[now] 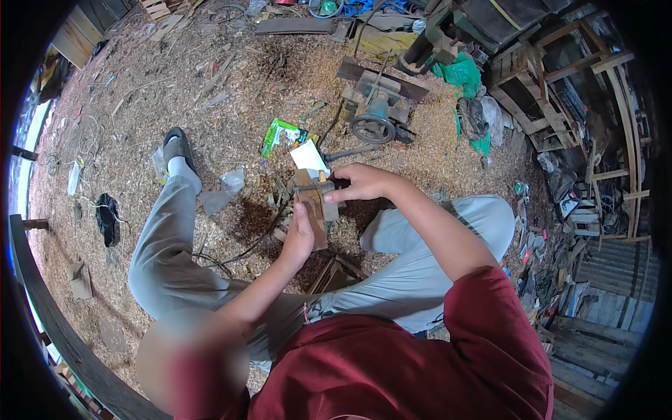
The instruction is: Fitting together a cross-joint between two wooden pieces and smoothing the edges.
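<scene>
Between my knees, above the shaving-covered ground, a brown wooden block (317, 227) stands out, with a second greyish crosspiece (329, 201) set against its right side. A small yellowish peg (323, 176) shows at its upper end. My left hand (299, 236) is closed on the block's left side, thumb pointing up along it. From the right, my right hand (360, 183) grips the crosspiece, thumb below and fingers bent over the top. The exact kind of this wooden piece cannot be made out. Just beyond it lies a white sheet (308, 157).
A machine part with a handwheel (373, 129) stands ahead on the shavings. Near it lies a green printed wrapper (280, 136). Clear plastic (224, 190) rests by my left shin. Wooden frames (542, 98) and scrap crowd the right side; a dark beam (63, 315) runs along the left.
</scene>
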The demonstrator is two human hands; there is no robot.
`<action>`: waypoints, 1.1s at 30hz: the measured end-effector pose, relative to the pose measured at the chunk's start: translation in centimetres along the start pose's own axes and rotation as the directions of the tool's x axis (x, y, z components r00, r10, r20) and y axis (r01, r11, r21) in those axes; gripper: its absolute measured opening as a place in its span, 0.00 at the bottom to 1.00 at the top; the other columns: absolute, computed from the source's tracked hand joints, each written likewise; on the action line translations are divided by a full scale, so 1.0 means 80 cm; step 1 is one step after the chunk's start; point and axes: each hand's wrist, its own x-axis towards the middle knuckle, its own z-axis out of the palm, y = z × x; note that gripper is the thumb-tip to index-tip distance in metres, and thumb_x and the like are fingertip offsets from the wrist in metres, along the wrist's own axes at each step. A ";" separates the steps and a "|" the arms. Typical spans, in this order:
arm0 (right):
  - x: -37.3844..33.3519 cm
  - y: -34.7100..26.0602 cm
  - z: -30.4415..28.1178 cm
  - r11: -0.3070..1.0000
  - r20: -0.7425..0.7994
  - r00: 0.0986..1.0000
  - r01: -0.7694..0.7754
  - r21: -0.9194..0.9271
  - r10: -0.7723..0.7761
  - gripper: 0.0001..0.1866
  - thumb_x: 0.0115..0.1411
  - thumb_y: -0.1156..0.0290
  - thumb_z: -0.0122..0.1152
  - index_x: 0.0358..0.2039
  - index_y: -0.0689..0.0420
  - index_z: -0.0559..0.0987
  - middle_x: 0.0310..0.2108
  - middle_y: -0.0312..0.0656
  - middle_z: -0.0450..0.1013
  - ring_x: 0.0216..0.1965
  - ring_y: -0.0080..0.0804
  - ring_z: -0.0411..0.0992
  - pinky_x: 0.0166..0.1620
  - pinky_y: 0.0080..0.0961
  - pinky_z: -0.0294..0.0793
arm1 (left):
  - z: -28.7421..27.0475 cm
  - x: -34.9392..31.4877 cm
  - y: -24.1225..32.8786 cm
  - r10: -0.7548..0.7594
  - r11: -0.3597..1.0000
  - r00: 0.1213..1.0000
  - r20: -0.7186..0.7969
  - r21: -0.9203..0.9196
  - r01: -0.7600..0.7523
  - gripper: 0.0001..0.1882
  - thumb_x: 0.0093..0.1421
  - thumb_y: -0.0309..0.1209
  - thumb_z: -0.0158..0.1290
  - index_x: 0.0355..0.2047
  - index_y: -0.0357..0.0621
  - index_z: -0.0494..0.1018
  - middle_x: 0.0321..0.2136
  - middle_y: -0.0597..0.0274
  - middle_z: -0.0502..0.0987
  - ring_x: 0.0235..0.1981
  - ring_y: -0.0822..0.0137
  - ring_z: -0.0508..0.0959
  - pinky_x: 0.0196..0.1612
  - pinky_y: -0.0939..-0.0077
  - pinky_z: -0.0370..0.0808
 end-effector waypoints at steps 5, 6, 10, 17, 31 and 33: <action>-0.001 -0.003 -0.005 0.999 0.019 0.999 -0.045 0.020 0.044 0.44 0.58 0.31 0.67 0.42 0.70 0.81 0.34 0.51 0.79 0.38 0.38 0.76 0.43 0.37 0.76 | -0.003 0.012 -0.012 0.067 0.998 0.998 0.006 -0.013 -0.067 0.43 0.77 0.59 0.20 0.74 0.32 0.51 0.68 0.41 0.65 0.70 0.52 0.64 0.72 0.64 0.58; -0.001 -0.002 -0.005 0.999 0.018 0.999 -0.045 0.023 0.044 0.44 0.58 0.31 0.67 0.41 0.69 0.81 0.34 0.51 0.79 0.37 0.37 0.76 0.42 0.37 0.75 | -0.004 0.011 -0.009 0.052 0.998 0.998 0.027 -0.024 -0.051 0.43 0.77 0.60 0.20 0.74 0.32 0.51 0.68 0.41 0.65 0.71 0.52 0.63 0.73 0.65 0.57; -0.002 0.000 -0.003 0.999 -0.008 0.999 -0.033 0.031 0.033 0.43 0.58 0.30 0.66 0.40 0.69 0.81 0.33 0.50 0.79 0.37 0.37 0.76 0.42 0.36 0.75 | -0.003 0.005 0.003 0.022 1.000 0.999 0.036 -0.023 -0.021 0.44 0.77 0.60 0.20 0.74 0.32 0.51 0.69 0.40 0.64 0.72 0.52 0.62 0.73 0.65 0.56; 0.001 0.003 -0.002 0.999 -0.018 1.000 -0.012 0.032 0.013 0.43 0.57 0.31 0.67 0.40 0.69 0.81 0.32 0.50 0.79 0.37 0.37 0.76 0.42 0.37 0.75 | -0.004 0.009 -0.005 0.015 0.999 1.000 0.001 0.033 -0.016 0.45 0.77 0.61 0.20 0.73 0.29 0.54 0.68 0.38 0.65 0.71 0.49 0.63 0.73 0.65 0.56; 0.002 0.008 0.000 0.999 -0.046 0.999 0.020 0.039 -0.018 0.40 0.55 0.39 0.73 0.49 0.67 0.81 0.40 0.50 0.81 0.42 0.36 0.78 0.48 0.34 0.76 | -0.002 -0.003 0.025 -0.019 1.000 1.000 0.023 -0.022 0.020 0.44 0.78 0.59 0.22 0.72 0.29 0.55 0.67 0.38 0.66 0.71 0.48 0.64 0.73 0.64 0.57; 0.001 0.008 0.000 0.999 -0.044 0.999 0.022 0.045 -0.020 0.40 0.55 0.40 0.74 0.50 0.67 0.81 0.41 0.50 0.81 0.43 0.36 0.78 0.49 0.34 0.76 | 0.000 -0.006 0.031 -0.034 0.999 0.999 -0.012 0.017 0.034 0.44 0.77 0.60 0.22 0.72 0.30 0.56 0.67 0.38 0.67 0.71 0.48 0.64 0.73 0.64 0.57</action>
